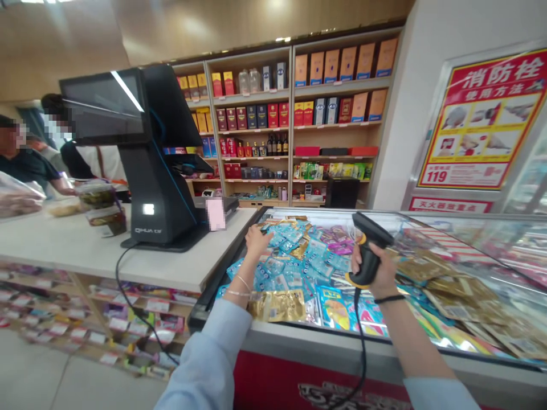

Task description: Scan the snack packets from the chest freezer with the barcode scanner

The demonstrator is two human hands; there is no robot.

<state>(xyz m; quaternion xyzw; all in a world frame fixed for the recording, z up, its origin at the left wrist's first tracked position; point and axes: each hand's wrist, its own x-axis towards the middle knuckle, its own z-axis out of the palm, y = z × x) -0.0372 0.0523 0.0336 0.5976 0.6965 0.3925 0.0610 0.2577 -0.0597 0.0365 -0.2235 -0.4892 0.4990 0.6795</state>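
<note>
Head view: the two hands stand well apart above a chest freezer with a red front panel; the left hand is open, palm down, reaching over a heaped pile of blue sachets, with its fingers spread at the pile's near edge, though whether they touch cannot be told; a gold sachet lies just below that wrist, beside the freezer's front rim; the right hand is clamped around the grip of a black-and-yellow handheld barcode scanner, its fingers wrapped firmly around the handle; the scanner's nose tilts up and away, aimed at no single packet; that hold looks steady, with the handle seated well in the palm; its black cable hangs free over the freezer's front, clear of the pile; to the left, a black POS terminal stands on a white counter; a co-worker stands beyond that counter; wooden shelves of boxed goods fill the back wall; a red-and-yellow fire hydrant instruction poster hangs at the right.
</note>
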